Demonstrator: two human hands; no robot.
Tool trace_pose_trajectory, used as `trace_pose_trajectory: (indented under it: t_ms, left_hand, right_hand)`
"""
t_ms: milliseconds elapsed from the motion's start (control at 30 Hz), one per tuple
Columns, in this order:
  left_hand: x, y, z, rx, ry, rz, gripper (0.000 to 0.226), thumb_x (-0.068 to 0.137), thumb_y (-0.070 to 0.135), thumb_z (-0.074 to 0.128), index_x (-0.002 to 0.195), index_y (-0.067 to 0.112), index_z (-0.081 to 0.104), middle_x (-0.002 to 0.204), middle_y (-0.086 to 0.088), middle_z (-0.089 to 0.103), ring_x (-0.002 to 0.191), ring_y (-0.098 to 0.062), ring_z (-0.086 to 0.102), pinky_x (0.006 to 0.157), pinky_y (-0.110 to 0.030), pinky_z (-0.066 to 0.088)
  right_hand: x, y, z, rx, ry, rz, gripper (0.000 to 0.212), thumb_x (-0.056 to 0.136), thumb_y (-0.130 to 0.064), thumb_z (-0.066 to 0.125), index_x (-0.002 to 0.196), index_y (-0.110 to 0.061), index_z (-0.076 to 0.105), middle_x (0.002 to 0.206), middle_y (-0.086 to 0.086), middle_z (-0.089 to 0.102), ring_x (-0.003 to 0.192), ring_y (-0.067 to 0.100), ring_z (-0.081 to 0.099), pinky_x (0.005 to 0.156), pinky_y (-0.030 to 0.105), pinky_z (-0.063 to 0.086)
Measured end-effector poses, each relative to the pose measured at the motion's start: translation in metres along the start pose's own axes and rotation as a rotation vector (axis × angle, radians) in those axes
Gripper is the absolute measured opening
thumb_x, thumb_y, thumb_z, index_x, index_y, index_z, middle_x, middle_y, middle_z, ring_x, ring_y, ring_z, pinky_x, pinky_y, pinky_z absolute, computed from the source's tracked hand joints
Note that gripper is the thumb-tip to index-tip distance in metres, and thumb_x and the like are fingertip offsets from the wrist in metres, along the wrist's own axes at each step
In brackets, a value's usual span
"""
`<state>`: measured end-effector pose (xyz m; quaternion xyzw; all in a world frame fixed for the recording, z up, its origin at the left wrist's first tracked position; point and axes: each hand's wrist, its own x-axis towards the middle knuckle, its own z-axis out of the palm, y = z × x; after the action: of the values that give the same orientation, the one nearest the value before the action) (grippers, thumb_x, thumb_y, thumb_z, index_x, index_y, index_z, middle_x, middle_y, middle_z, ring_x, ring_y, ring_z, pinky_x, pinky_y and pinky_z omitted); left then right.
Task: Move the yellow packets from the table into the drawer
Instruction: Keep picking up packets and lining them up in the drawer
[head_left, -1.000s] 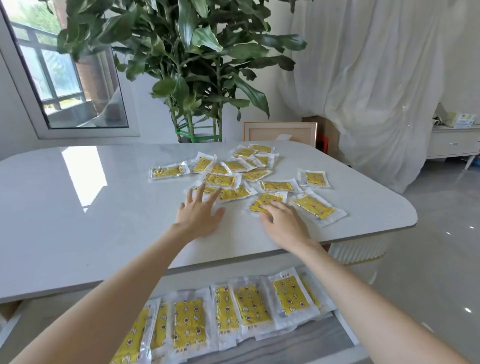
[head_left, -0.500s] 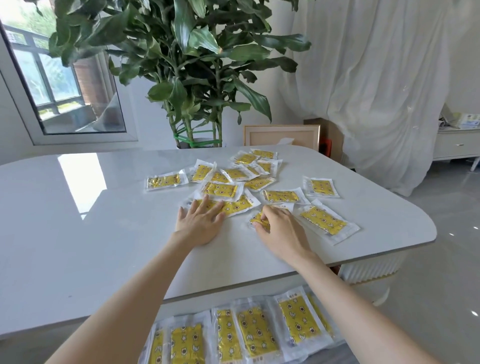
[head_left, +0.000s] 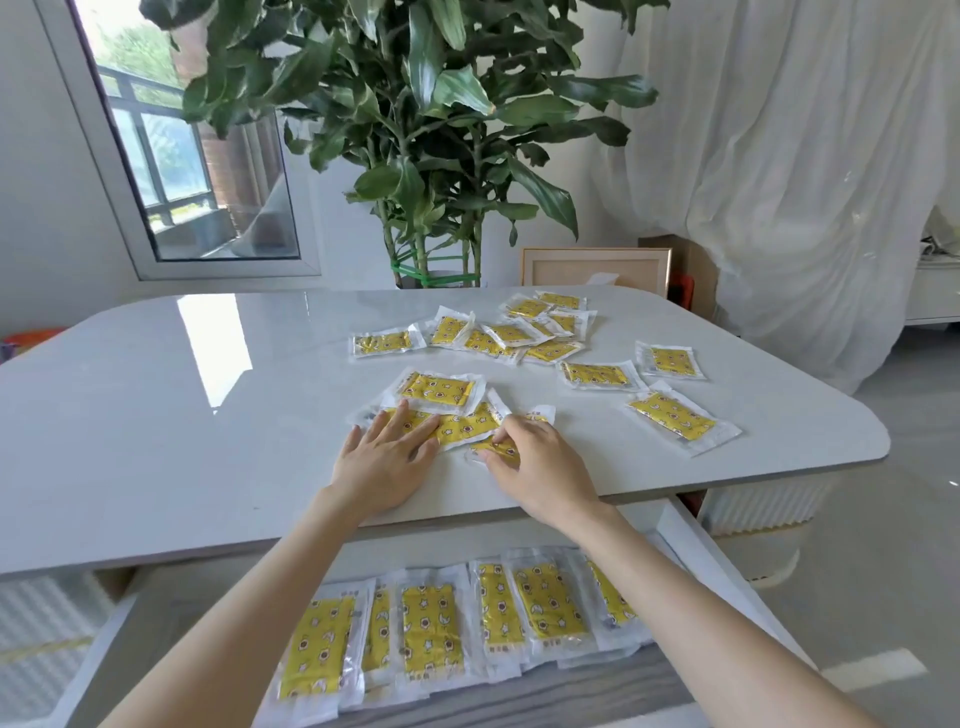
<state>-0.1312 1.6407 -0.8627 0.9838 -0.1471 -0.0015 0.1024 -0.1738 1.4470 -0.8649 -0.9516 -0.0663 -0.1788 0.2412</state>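
1. left hand (head_left: 384, 467): fingers straight and spread, pressing flat on a yellow packet (head_left: 460, 427) at the near middle of the table (head_left: 156, 415).
2. right hand (head_left: 543, 470): just right of the left, fingers and thumb curled round a crumpled packet (head_left: 493, 448) that lies on the table.
3. we note loose packets (head_left: 519, 335) clustered toward the far side, and an outlying packet (head_left: 672, 415) near the right edge.
4. open drawer (head_left: 519, 699) under the near table edge holds stored packets (head_left: 431, 629) in an overlapping row, lying flat.
5. leafy plant (head_left: 415, 130) stands behind the far edge.
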Motion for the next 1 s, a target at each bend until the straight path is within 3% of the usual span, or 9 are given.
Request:
trace_pose_trajectory:
  t_ms: [100, 200, 333, 433, 533, 700, 800, 900, 1000]
  left_hand:
    - [-0.022, -0.02, -0.004, 0.0, 0.013, -0.035, 0.048, 0.099, 0.052, 0.012, 0.146, 0.05, 0.008, 0.16, 0.008, -0.009, 0.148, -0.017, -0.005, 0.12, -0.041, -0.001]
    - [-0.04, -0.041, -0.007, -0.003, 0.027, -0.076, 0.048, 0.098, 0.053, 0.012, 0.146, 0.051, 0.009, 0.16, 0.007, -0.007, 0.148, -0.017, -0.004, 0.119, -0.04, -0.001]
    - [-0.058, -0.062, -0.01, -0.016, 0.06, -0.098, 0.047, 0.099, 0.053, 0.013, 0.146, 0.051, 0.012, 0.16, 0.008, -0.004, 0.148, -0.016, -0.002, 0.12, -0.039, 0.0]
    - [-0.066, -0.069, -0.012, -0.038, 0.094, -0.083, 0.046, 0.098, 0.053, 0.017, 0.145, 0.052, 0.016, 0.16, 0.009, 0.001, 0.148, -0.015, 0.001, 0.12, -0.038, 0.002]
    - [-0.07, -0.07, -0.012, -0.065, 0.136, -0.074, 0.045, 0.098, 0.052, 0.02, 0.144, 0.052, 0.021, 0.16, 0.01, 0.006, 0.148, -0.014, 0.004, 0.119, -0.036, 0.004]
    - [-0.071, -0.069, -0.012, -0.111, 0.154, -0.077, 0.046, 0.098, 0.052, 0.024, 0.143, 0.049, 0.026, 0.16, 0.009, 0.008, 0.148, -0.014, 0.003, 0.119, -0.035, 0.003]
    - [-0.069, -0.071, -0.011, -0.123, 0.176, -0.074, 0.046, 0.097, 0.054, 0.026, 0.142, 0.049, 0.03, 0.159, 0.008, 0.011, 0.148, -0.016, 0.007, 0.119, -0.037, 0.005]
    - [-0.067, -0.071, -0.015, -0.145, 0.188, -0.08, 0.044, 0.096, 0.054, 0.029, 0.139, 0.047, 0.038, 0.157, 0.006, 0.021, 0.144, -0.02, 0.016, 0.119, -0.04, 0.01]
    - [-0.06, -0.073, -0.022, -0.312, 0.185, -0.122, 0.04, 0.096, 0.053, 0.031, 0.13, 0.044, 0.05, 0.145, 0.001, 0.034, 0.135, -0.025, 0.022, 0.113, -0.038, 0.016]
  right_hand:
    - [-0.002, -0.016, 0.006, 0.16, -0.06, -0.014, 0.018, 0.09, -0.037, 0.056, 0.098, -0.021, 0.06, 0.101, -0.009, 0.06, 0.096, 0.01, 0.053, 0.077, 0.03, 0.047]
    - [-0.002, -0.029, 0.007, 0.234, 0.004, 0.0, 0.012, 0.091, -0.025, 0.055, 0.091, -0.017, 0.063, 0.103, -0.005, 0.058, 0.099, 0.013, 0.054, 0.08, 0.024, 0.04]
    - [0.01, -0.053, 0.007, 0.096, 0.114, -0.062, 0.014, 0.094, -0.021, 0.049, 0.103, -0.017, 0.059, 0.111, -0.003, 0.052, 0.111, 0.013, 0.045, 0.078, 0.025, 0.04]
    - [0.026, -0.077, 0.018, 0.03, -0.08, -0.192, 0.034, 0.098, -0.02, 0.04, 0.129, -0.021, 0.054, 0.135, -0.006, 0.049, 0.129, 0.012, 0.037, 0.096, 0.032, 0.042]
    - [0.041, -0.096, 0.037, 0.005, -0.302, -0.219, 0.045, 0.102, -0.019, 0.03, 0.145, -0.025, 0.04, 0.154, -0.005, 0.034, 0.143, 0.014, 0.025, 0.116, 0.034, 0.022]
    - [0.055, -0.095, 0.046, -0.228, -0.422, -0.173, 0.048, 0.103, -0.02, 0.021, 0.15, -0.022, 0.031, 0.158, -0.001, 0.025, 0.145, 0.015, 0.024, 0.119, 0.042, 0.006]
    - [0.059, -0.088, 0.039, -0.314, -0.398, -0.155, 0.046, 0.101, -0.021, 0.023, 0.138, -0.016, 0.05, 0.148, 0.005, 0.043, 0.139, 0.019, 0.036, 0.119, 0.046, 0.012]
    - [0.062, -0.089, 0.027, -0.366, -0.274, -0.086, 0.035, 0.099, -0.025, 0.034, 0.091, -0.01, 0.064, 0.112, 0.011, 0.061, 0.112, 0.029, 0.052, 0.108, 0.043, 0.031]
    - [0.072, -0.091, 0.026, -0.318, -0.151, -0.04, 0.03, 0.096, -0.026, 0.042, 0.107, -0.008, 0.064, 0.117, 0.009, 0.058, 0.113, 0.027, 0.049, 0.092, 0.037, 0.041]
